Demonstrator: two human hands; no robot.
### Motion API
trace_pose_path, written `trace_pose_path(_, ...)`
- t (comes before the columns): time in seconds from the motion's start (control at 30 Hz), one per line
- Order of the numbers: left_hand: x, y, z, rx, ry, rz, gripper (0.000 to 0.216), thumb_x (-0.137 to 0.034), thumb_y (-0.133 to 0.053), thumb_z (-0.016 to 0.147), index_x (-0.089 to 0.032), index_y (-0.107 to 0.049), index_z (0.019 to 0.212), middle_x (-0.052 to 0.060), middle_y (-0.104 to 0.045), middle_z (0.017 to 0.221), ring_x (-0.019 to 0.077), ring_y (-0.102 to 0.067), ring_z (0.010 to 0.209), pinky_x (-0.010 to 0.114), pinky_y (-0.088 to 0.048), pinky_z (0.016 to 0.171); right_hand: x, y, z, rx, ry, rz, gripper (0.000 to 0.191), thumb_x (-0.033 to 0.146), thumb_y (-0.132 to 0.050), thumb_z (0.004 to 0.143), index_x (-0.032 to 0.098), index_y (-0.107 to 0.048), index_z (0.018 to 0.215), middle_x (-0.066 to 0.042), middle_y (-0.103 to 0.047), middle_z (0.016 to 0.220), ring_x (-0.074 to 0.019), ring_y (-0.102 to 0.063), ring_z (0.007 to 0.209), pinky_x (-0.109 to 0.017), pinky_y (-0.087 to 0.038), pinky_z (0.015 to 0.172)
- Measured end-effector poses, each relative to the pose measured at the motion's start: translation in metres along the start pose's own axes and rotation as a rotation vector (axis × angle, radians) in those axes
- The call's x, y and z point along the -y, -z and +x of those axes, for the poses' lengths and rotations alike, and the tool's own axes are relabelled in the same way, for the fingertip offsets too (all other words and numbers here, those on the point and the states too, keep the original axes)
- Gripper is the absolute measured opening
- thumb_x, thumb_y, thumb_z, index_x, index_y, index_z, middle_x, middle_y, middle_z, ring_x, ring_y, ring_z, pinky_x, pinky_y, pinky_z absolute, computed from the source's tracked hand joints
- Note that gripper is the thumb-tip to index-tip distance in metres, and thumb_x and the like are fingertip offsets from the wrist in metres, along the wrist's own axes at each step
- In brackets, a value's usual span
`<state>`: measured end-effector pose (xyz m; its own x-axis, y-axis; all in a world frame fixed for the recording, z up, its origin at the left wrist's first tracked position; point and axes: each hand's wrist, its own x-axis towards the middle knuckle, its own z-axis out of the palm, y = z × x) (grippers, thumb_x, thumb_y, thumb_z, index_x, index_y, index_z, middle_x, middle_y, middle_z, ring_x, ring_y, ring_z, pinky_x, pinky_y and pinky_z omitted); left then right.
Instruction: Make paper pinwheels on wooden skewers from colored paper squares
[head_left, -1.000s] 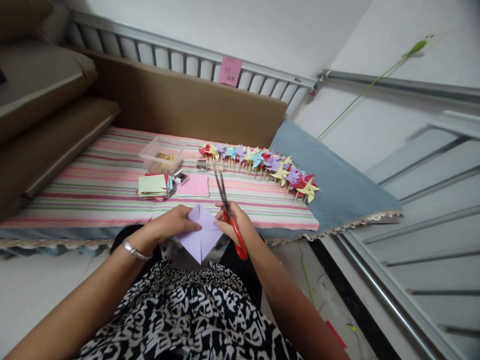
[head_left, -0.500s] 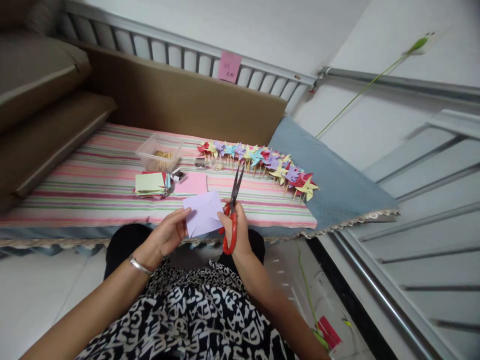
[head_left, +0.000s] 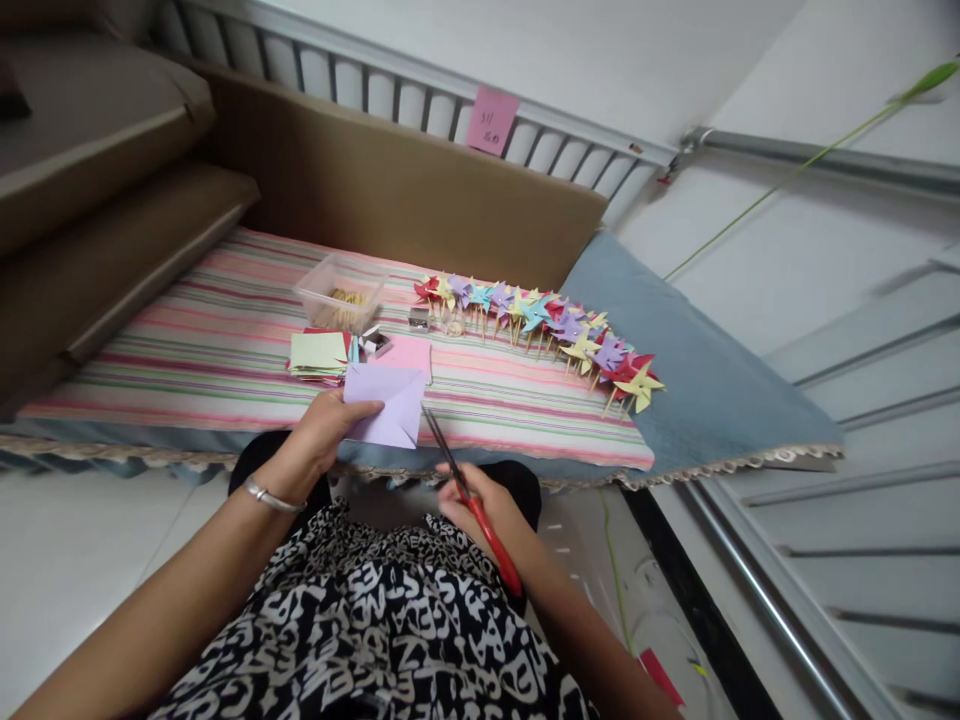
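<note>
A square of purple paper [head_left: 394, 405] is pinched at its left side by my left hand [head_left: 326, 425], thumb on top. Diagonal slits or creases run in from its corners. My right hand [head_left: 476, 500], a bit blurred, holds red-handled scissors [head_left: 480, 515]. Their dark blades look closed and point up and left, with the tips close to the paper's right edge. Past the paper lie a pink paper sheet [head_left: 411, 357] and a stack of coloured paper squares [head_left: 320, 353], light green on top.
A clear plastic box [head_left: 330, 300] holds thin wooden sticks. Small boxes [head_left: 375, 343] sit beside the papers. Several paper pinwheels [head_left: 536, 312] on sticks lie in a row at the right. Cardboard [head_left: 390, 180] stands along the bed rail; brown packages [head_left: 127, 250] rise at left.
The paper has turned and shifted left, held now by my left hand alone. My right hand has let go of the paper and moved lower, and the scissors have swung to point up-left.
</note>
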<state>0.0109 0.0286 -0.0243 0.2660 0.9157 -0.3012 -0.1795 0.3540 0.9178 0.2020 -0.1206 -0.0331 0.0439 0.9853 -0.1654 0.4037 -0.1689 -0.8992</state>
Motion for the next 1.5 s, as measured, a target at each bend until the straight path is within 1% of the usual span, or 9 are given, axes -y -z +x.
trace_pose_path(0.1, -0.003, 0.001, 0.002, -0.001, -0.007, 0.037, 0.044, -0.024, -0.082, 0.048, -0.01, -0.07, 0.089, 0.006, -0.074, 0.077, 0.0181, -0.064, 0.062, 0.027, -0.048, 0.06, 0.001, -0.003, -0.009, 0.08, -0.024, -0.027, 0.037, 0.032, -0.065, 0.075, 0.018, -0.062, 0.109, 0.0, -0.06, 0.073, -0.0118, -0.053, 0.061, -0.024, -0.044, 0.06)
trace_pose_path(0.27, -0.011, -0.001, 0.006, 0.007, -0.04, 0.083, 0.038, -0.025, -0.082, 0.047, -0.011, -0.071, 0.081, 0.006, -0.073, 0.074, 0.0175, -0.062, 0.061, 0.027, -0.046, 0.06, 0.008, -0.007, -0.005, 0.06, -0.096, -0.024, 0.031, 0.035, -0.063, 0.077, 0.017, -0.065, 0.102, 0.002, -0.055, 0.062, -0.0093, -0.047, 0.05, -0.022, -0.039, 0.05)
trace_pose_path(0.43, -0.02, -0.003, 0.008, 0.024, -0.036, 0.048, 0.044, -0.026, -0.084, 0.041, -0.011, -0.071, 0.081, 0.007, -0.073, 0.078, 0.0194, -0.062, 0.063, 0.03, -0.048, 0.063, 0.012, -0.004, 0.001, 0.098, -0.187, 0.019, 0.029, 0.034, -0.061, 0.079, 0.017, -0.064, 0.101, 0.004, -0.054, 0.057, -0.007, -0.044, 0.043, -0.02, -0.035, 0.046)
trace_pose_path(0.57, -0.019, -0.005, 0.01, 0.08, -0.02, 0.037, 0.043, -0.025, -0.084, 0.043, -0.012, -0.071, 0.082, 0.005, -0.073, 0.076, 0.0176, -0.061, 0.06, 0.028, -0.047, 0.061, 0.02, -0.002, 0.001, 0.109, -0.252, 0.024, 0.026, 0.032, -0.062, 0.078, 0.018, -0.064, 0.099, 0.006, -0.051, 0.054, -0.0062, -0.043, 0.043, -0.018, -0.034, 0.045)
trace_pose_path(0.77, -0.015, -0.009, 0.009, 0.108, -0.034, 0.039, 0.042, -0.023, -0.083, 0.046, -0.012, -0.072, 0.084, 0.004, -0.073, 0.077, 0.0168, -0.062, 0.064, 0.026, -0.047, 0.062, 0.029, -0.002, 0.0, 0.082, -0.199, 0.008, 0.025, 0.036, -0.06, 0.08, 0.018, -0.064, 0.097, 0.005, -0.051, 0.056, -0.0076, -0.045, 0.046, -0.019, -0.034, 0.046)
trace_pose_path(1.03, -0.018, -0.011, 0.009, 0.103, -0.039, 0.011, 0.044, -0.022, -0.083, 0.046, -0.011, -0.071, 0.086, 0.005, -0.074, 0.079, 0.017, -0.062, 0.065, 0.027, -0.048, 0.064, 0.018, -0.002, 0.007, 0.047, -0.092, -0.045, 0.023, 0.035, -0.062, 0.078, 0.018, -0.066, 0.094, 0.003, -0.052, 0.058, -0.0107, -0.049, 0.054, -0.021, -0.038, 0.051)
trace_pose_path(1.2, -0.019, -0.012, 0.009, 0.109, 0.001, 0.002, 0.042, -0.023, -0.084, 0.044, -0.01, -0.072, 0.082, 0.006, -0.074, 0.077, 0.0179, -0.063, 0.065, 0.028, -0.048, 0.066, 0.017, -0.001, 0.007, 0.032, -0.082, -0.047, 0.022, 0.033, -0.062, 0.077, 0.019, -0.066, 0.093, 0.003, -0.052, 0.06, -0.0105, -0.048, 0.053, -0.022, -0.038, 0.051)
trace_pose_path(1.33, -0.021, -0.013, 0.009, 0.126, -0.004, -0.016, 0.042, -0.022, -0.084, 0.043, -0.011, -0.072, 0.082, 0.007, -0.074, 0.08, 0.0189, -0.064, 0.068, 0.03, -0.048, 0.069, 0.018, 0.0, 0.006, 0.01, -0.066, -0.058, 0.02, 0.031, -0.063, 0.076, 0.019, -0.067, 0.092, 0.003, -0.052, 0.058, -0.0109, -0.047, 0.052, -0.022, -0.037, 0.051)
trace_pose_path(1.5, -0.024, -0.013, 0.008, 0.127, -0.01, -0.012, 0.042, -0.022, -0.084, 0.044, -0.011, -0.072, 0.083, 0.007, -0.075, 0.081, 0.019, -0.064, 0.069, 0.03, -0.048, 0.07, 0.017, 0.001, 0.008, 0.027, -0.079, -0.062, 0.021, 0.032, -0.064, 0.076, 0.019, -0.067, 0.092, 0.003, -0.052, 0.058, -0.0109, -0.047, 0.053, -0.023, -0.038, 0.052)
